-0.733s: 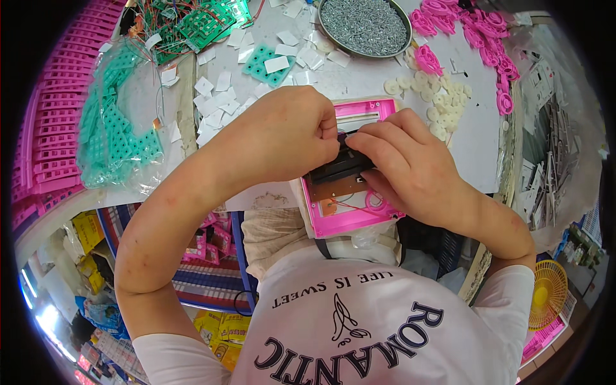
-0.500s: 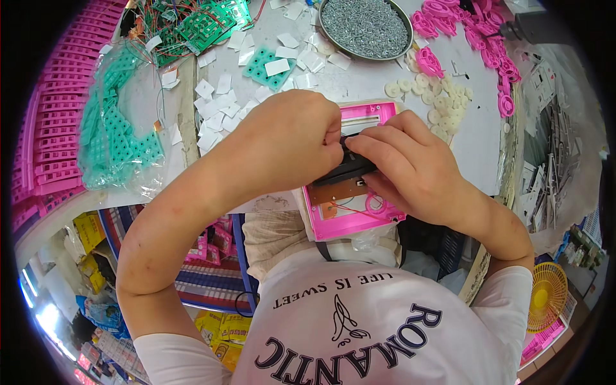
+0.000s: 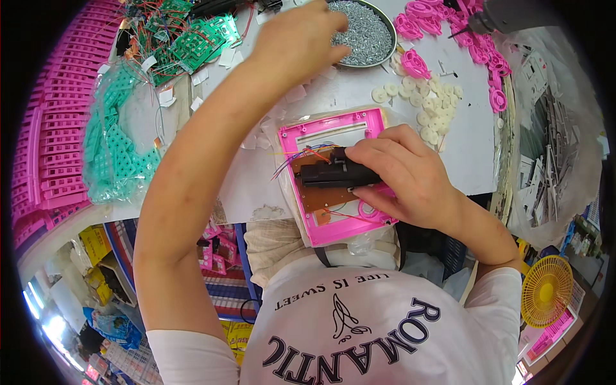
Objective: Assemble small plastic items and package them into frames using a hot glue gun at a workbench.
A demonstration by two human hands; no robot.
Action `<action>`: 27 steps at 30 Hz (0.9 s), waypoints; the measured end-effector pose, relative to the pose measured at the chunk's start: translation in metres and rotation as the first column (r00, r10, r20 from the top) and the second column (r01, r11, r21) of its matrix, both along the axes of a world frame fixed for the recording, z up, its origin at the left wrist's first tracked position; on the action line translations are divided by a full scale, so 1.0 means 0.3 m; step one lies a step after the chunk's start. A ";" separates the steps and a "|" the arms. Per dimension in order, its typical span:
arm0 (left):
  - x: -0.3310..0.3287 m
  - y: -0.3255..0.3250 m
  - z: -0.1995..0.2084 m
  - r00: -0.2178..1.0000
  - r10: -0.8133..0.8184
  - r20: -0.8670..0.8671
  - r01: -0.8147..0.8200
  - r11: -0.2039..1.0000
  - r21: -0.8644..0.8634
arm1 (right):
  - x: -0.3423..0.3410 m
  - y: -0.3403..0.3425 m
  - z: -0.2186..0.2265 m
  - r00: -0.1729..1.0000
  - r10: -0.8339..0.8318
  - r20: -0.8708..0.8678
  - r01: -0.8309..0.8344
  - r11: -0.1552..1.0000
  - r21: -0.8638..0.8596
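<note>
My left hand (image 3: pixel 301 42) reaches over the near-left rim of a round metal tray (image 3: pixel 393 38) full of small silvery screws. Its finger and thumb are apart, and nothing shows between them. My right hand (image 3: pixel 407 173) grips the right end of a long black plastic part (image 3: pixel 321 174), which lies across a pink rectangular frame (image 3: pixel 330 237). Inside the frame are a brown board (image 3: pixel 321 200), a pink ring (image 3: pixel 367 210) and thin coloured wires (image 3: pixel 308 153). The frame rests at the table's near edge, above my lap.
Cream discs (image 3: pixel 436 106) and pink oval parts (image 3: pixel 414 64) lie beyond the frame to the right. A dark tool with a thin bit (image 3: pixel 487 19) hangs at upper right. Leftward are green circuit boards (image 3: pixel 205 42), bagged teal rubber pads (image 3: pixel 119 147) and pink slatted pieces (image 3: pixel 61 128).
My left hand has left the black part and moved up to the screw tray. My right hand still grips the part, which now lies more level and shows coloured wires beside it.
</note>
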State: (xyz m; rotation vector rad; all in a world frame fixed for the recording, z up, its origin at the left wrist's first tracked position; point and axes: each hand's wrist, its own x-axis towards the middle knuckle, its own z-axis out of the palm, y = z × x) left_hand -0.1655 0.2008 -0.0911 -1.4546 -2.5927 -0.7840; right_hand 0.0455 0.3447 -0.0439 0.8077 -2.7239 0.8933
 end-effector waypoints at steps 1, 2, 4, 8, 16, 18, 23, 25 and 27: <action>-0.006 0.019 -0.041 0.995 -0.001 -0.096 -0.003 0.999 -0.039 | -0.001 0.009 0.013 1.000 -0.002 0.023 0.002 1.000 -0.003; -0.005 0.040 -0.058 0.993 -0.015 -0.118 0.006 0.997 -0.072 | -0.001 0.025 0.025 0.999 -0.011 0.049 0.011 1.000 -0.004; -0.004 0.060 -0.083 0.987 -0.043 -0.158 0.020 0.989 -0.145 | -0.021 0.092 0.064 0.998 -0.049 -0.034 0.049 0.999 -0.019; 0.006 0.058 -0.067 0.994 0.013 -0.113 -0.021 0.997 -0.077 | -0.158 0.232 0.087 0.882 -0.392 -0.262 0.234 0.847 -0.477; -0.069 0.138 -0.097 0.962 0.061 -0.266 -0.064 0.998 -0.003 | -0.511 0.127 0.267 0.982 -0.119 0.149 0.189 0.480 -0.857; -0.073 0.140 -0.066 0.977 0.041 -0.211 -0.076 0.984 -0.161 | -0.512 0.147 0.280 0.984 0.033 0.176 0.129 0.557 -0.821; -0.072 0.114 -0.051 0.992 0.043 -0.123 -0.064 0.982 -0.177 | -0.489 0.134 0.314 0.981 0.187 0.051 -0.094 0.690 -0.717; -0.017 0.073 0.025 0.997 0.072 0.009 -0.072 0.997 -0.042 | -0.448 0.137 0.279 0.986 0.138 0.097 -0.012 0.631 -0.775; 0.082 -0.020 0.134 0.952 -0.090 0.292 0.048 0.988 0.148 | -0.368 0.264 0.260 0.962 0.193 0.196 0.026 0.645 -0.764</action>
